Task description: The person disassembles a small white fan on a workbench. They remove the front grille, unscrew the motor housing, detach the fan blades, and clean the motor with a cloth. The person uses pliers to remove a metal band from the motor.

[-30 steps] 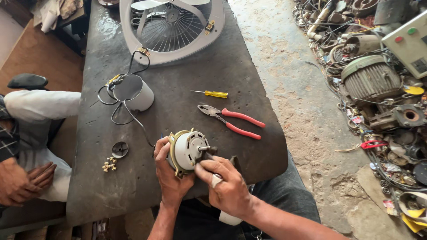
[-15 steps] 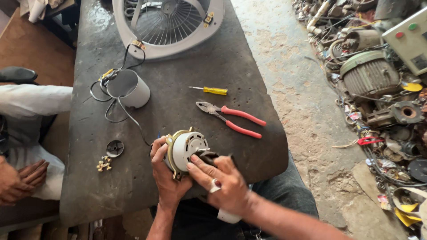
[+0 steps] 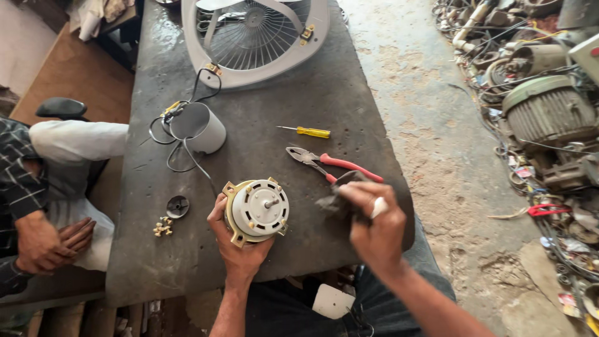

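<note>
My left hand [image 3: 240, 249] is gripping a small white fan motor [image 3: 259, 210] from below, holding it at the near edge of the dark worktop [image 3: 262, 150], with its short shaft pointing up toward me. My right hand [image 3: 374, 228] is closing around a dark piece of cloth [image 3: 337, 201] just beside the motor, not touching it. Behind this hand, red-handled pliers [image 3: 331, 165] are lying, and a yellow screwdriver [image 3: 309, 131] further back. To the left of the motor, a small black disc [image 3: 178, 206] and some brass-coloured small parts [image 3: 163, 226] are sitting. A white cylindrical cover [image 3: 198, 128] is lying on its side with wires [image 3: 178, 153] running from it; I cannot tell what is inside. A white fan grille [image 3: 256, 37] is resting at the far end. Another person's hands [image 3: 53, 240] are resting at the left.
</note>
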A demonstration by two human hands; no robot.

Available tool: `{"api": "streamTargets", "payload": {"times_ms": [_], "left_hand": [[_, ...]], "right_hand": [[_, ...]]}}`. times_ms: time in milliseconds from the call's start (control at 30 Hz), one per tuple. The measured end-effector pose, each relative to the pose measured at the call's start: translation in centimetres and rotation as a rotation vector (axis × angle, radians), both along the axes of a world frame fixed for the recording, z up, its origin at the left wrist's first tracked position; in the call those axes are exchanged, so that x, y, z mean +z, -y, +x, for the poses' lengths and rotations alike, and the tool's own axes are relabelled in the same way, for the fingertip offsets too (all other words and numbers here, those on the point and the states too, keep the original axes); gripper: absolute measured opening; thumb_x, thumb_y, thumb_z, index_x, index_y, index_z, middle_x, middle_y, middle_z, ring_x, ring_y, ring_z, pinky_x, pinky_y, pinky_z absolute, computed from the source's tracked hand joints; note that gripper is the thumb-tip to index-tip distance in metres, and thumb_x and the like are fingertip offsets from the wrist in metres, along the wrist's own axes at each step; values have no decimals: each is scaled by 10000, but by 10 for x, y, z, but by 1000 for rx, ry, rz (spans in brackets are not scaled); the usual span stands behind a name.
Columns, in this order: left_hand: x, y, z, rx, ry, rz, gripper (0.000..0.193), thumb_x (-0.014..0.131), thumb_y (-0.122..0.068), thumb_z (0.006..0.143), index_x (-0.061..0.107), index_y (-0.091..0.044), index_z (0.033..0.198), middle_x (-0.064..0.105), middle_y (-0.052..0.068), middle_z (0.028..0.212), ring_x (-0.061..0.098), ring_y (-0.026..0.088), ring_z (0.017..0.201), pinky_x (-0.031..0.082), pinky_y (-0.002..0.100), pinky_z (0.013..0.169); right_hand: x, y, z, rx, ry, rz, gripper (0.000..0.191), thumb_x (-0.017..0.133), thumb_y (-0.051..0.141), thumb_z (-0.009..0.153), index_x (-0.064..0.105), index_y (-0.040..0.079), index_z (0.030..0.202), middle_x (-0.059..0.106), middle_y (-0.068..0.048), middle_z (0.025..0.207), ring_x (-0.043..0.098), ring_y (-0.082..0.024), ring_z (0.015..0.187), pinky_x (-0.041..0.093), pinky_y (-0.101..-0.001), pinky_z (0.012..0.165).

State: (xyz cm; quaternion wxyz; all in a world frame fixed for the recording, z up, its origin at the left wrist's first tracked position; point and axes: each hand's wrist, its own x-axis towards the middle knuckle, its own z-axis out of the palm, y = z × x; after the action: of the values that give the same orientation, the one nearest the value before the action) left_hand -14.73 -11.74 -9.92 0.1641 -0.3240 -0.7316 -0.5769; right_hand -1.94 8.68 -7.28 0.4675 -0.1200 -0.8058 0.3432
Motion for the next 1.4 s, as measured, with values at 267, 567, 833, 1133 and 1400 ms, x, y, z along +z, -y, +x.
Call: {"api": "streamTargets", "payload": {"times_ms": [267, 567, 833, 1133, 1400], "left_hand": [[-18, 4, -3, 38, 23, 9, 786, 788, -98, 788, 350, -42, 1438, 443, 222, 1528, 477, 327, 1438, 375, 443, 1219], [-12, 8, -13, -70, 137, 84, 882, 910, -147, 697, 354, -80, 1379, 501, 180, 1476, 563, 301, 1337, 459, 427, 1154], [-4, 10, -6, -70, 119, 44, 969, 917, -112, 633, 347, -81, 1415, 495, 163, 1450, 545, 270, 1353, 443, 423, 1166], [-8, 13, -9, -65, 141, 28, 971, 915, -117, 648, 331, -69, 1421, 540, 163, 1403, 570, 259, 1305, 460, 415, 1130], [9, 3, -3, -127, -36, -10, 913, 922, -105, 633, 377, -100, 1364, 506, 202, 1424, 595, 336, 1288, 505, 432, 1075]], "right_hand": [[21, 85, -35, 299, -109, 60, 546, 682, -69, 704, 699, 35, 1239, 658, -128, 1209, 631, -316, 1080, 529, -414, 964], [5, 55, -40, 510, -45, 438, 523, 691, -6, 751, 726, 58, 1269, 683, -95, 1318, 648, -268, 1104, 540, -384, 1010], [-1, -25, -18, 264, 270, 473, 377, 743, -18, 655, 767, 54, 1025, 738, -107, 1090, 678, -290, 1009, 560, -385, 923], [2, -10, -17, 145, 52, -85, 407, 686, -105, 721, 771, 74, 1077, 757, -86, 1106, 731, -234, 1051, 572, -332, 957], [43, 17, -72, 938, 35, -150, 465, 610, -85, 808, 700, 61, 1239, 698, -146, 1271, 675, -297, 1241, 513, -386, 1104]]}}
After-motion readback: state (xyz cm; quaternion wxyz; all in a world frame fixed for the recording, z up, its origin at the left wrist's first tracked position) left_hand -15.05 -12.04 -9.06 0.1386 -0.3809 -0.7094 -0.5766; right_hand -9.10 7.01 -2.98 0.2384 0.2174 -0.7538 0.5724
